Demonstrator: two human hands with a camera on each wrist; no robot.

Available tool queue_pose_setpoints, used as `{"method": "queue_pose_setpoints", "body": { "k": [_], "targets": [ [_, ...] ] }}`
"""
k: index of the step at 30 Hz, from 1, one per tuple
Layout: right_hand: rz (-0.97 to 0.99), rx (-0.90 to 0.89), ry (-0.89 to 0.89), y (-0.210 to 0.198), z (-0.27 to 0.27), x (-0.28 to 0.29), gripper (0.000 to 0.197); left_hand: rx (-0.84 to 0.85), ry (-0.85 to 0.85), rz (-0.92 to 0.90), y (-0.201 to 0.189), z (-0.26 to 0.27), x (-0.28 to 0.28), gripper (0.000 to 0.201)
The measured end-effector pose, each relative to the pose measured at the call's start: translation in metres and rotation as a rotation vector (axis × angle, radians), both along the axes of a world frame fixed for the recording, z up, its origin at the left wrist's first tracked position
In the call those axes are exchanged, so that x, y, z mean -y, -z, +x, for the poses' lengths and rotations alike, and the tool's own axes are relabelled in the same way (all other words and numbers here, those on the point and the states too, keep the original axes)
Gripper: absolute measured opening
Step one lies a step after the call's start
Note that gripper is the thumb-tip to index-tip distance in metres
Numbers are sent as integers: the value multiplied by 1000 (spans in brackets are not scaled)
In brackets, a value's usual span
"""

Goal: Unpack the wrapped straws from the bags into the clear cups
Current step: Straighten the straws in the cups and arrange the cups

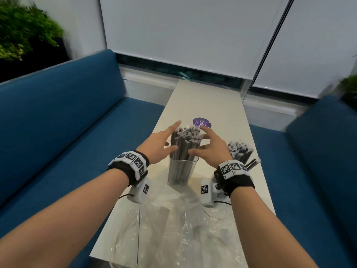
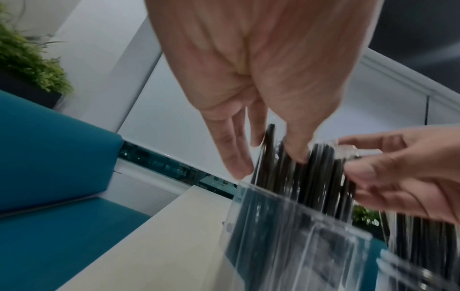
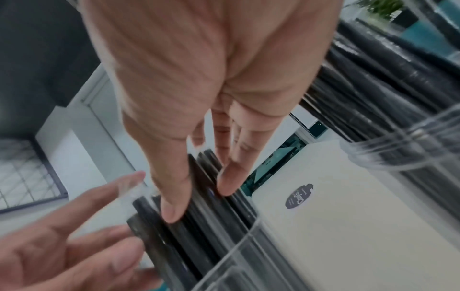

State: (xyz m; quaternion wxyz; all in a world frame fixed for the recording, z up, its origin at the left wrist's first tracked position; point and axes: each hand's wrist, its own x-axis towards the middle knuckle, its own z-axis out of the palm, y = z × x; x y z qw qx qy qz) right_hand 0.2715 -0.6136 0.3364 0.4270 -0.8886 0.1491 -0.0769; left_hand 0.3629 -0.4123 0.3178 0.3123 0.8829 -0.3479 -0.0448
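Note:
A clear cup (image 1: 182,171) stands mid-table, packed with a tall bundle of dark wrapped straws (image 1: 186,142). My left hand (image 1: 170,138) lies against the bundle's left side with straight fingers. My right hand (image 1: 204,142) cups its right side, fingers spread. In the left wrist view the left hand (image 2: 268,165) touches the straws (image 2: 321,177) above the cup's rim (image 2: 286,236). The right wrist view shows the right hand (image 3: 199,200) resting straight fingertips on the straws (image 3: 199,236). A second cup of straws (image 1: 240,153) stands to the right, partly hidden by my right wrist.
Crumpled clear plastic bags (image 1: 173,219) lie on the white table (image 1: 212,101) near its front edge. Just behind the bundle a purple round sticker (image 1: 201,122) lies flat. Blue sofas flank the narrow table on both sides, and a window wall closes the far end.

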Motion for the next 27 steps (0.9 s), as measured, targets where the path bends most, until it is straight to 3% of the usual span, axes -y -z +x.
{"method": "queue_pose_setpoints", "body": {
  "k": [3, 9, 12, 16, 18, 20, 23, 25, 27],
  "targets": [
    [-4, 11, 3, -5, -30, -7, 103, -106, -45, -45, -4, -8, -11, 100],
    [-144, 139, 11, 15, -148, -4, 36, -53, -54, 62, 8, -49, -59, 52],
    [-378, -46, 87, 60, -205, 17, 37, -135, 26, 218, 31, -94, -74, 75],
    [-498, -639, 47, 123, -245, 43, 82, -341, 66, 512, 79, -143, -60, 119],
    [-442, -676, -7, 144, -254, 41, 76, -344, 62, 643, 105, -160, -48, 123],
    [-490, -612, -43, 156, -258, 36, 57, -273, 75, 742, 126, -175, -37, 106],
    [-518, -504, -39, 160, -259, 32, 46, -196, 4, 634, 132, -190, -21, 60],
    [-371, -390, -6, 149, -254, 26, 45, -279, -84, 429, 119, -197, -7, 57],
    [-253, -226, -1, 131, -246, 12, 42, -431, -156, 162, 94, -211, 7, 67]
  ]
}}
